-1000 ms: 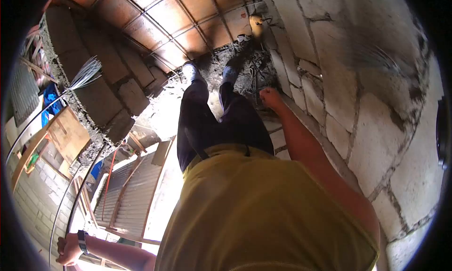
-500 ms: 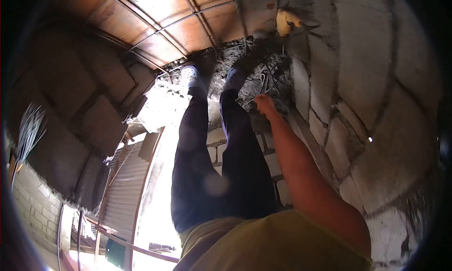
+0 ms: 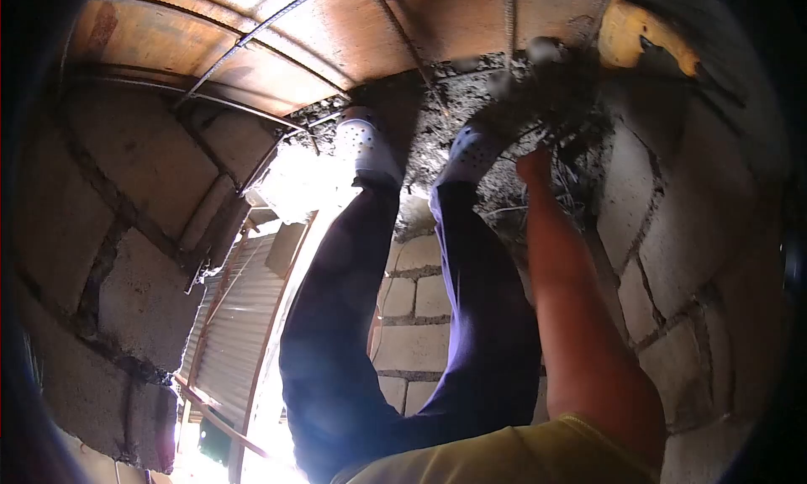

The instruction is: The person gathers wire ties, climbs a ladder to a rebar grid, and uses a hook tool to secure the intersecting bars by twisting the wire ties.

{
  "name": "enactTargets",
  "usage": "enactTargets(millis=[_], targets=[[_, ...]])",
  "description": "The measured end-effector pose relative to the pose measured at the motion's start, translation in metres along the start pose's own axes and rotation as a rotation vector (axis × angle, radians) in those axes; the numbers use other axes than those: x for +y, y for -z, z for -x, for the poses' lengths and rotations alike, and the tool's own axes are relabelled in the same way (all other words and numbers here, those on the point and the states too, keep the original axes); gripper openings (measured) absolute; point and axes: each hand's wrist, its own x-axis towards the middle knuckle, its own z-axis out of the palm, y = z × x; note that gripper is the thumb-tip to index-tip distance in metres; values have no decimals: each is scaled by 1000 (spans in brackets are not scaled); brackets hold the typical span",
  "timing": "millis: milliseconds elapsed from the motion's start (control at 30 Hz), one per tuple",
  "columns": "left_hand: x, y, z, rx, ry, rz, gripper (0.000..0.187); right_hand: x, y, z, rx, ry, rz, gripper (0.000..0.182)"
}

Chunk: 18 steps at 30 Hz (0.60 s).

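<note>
My right hand (image 3: 535, 163) reaches down beside my right shoe, its fingers looking curled together among thin wires (image 3: 565, 177). What it grips is lost in shadow. The wires lie loosely on rough dark concrete (image 3: 429, 156). My light, perforated clogs (image 3: 367, 148) stand on this surface, the right one close to the hand. My left hand is outside the view.
Steel reinforcing bars (image 3: 277, 57) cross in front of an orange-brown panel (image 3: 403, 30). A curved yellow object (image 3: 632, 37) is at the upper right. Block walls (image 3: 151, 177) rise on both sides. Corrugated sheeting (image 3: 231, 341) shows through a bright opening at lower left.
My view has shifted closer to the feet, bars and yellow object. The right hand has reached farther in among the wires; the wire loop beside it no longer shows clearly.
</note>
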Motion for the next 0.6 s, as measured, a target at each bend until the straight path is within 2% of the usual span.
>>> enactTargets(millis=[133,233,267,367,400,467,500,567,600], targets=[[-6,-23,-6,154,-44,-128,33,-13,29,7,-70,21,108,68],[-7,-21,0,303,-107,-207,36,-14,38,15,-159,-12,12,61],[0,-14,2,91,7,-166,54,-25,53,32,-122,-33,52,55],[-31,-108,-9,-142,-4,-226,77,-24,86,67,-170,-27,96,44],[-17,-101,13,-177,278,-108,57,-23,101,82,-154,-48,99,44],[-6,1,24,-178,252,62,53,-20,133,117,-255,-46,3,47],[-3,36,32,-148,250,128,51,-12,135,128,-231,-58,7,47],[-13,101,51,-32,254,260,46,-2,123,139,127,48,-164,39],[-24,133,63,48,258,316,44,-4,140,144,150,56,-164,39]])
